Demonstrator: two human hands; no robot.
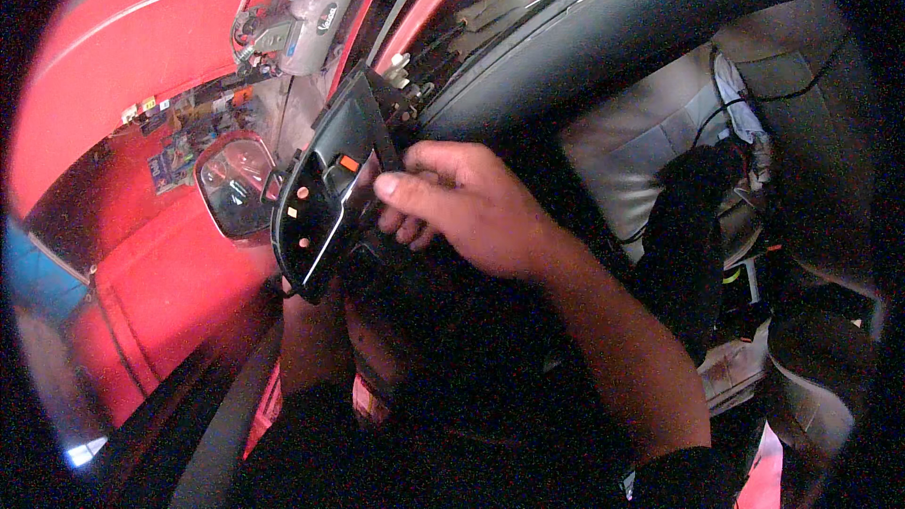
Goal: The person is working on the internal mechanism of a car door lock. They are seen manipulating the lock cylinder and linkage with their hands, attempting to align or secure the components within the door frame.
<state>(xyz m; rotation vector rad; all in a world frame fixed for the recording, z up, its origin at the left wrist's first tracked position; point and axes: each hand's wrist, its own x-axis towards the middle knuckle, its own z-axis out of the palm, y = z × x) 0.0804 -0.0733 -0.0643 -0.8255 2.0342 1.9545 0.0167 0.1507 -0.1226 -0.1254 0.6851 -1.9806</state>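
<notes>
A black curved plastic panel [320, 198], much like a car's instrument cluster, stands tilted in front of me. It carries a small orange-red rectangle, several small copper-coloured and pale spots, and a bright line along its face. At the panel's right edge is my right hand [471, 198], closed, with the thumb on top and the fingers curled against the part. My left arm [316, 339] rises below the panel. Its hand is behind the lower end, and those fingers are mostly hidden. Deep shadow covers what lies below my right hand.
White connectors [398, 69] and dark wiring sit just beyond the panel. A long dark dashboard pad [584, 47] stretches to the upper right. Grey seats [613, 170] with a black cable lie to the right. At left are a red car door [160, 292] and side mirror [236, 187].
</notes>
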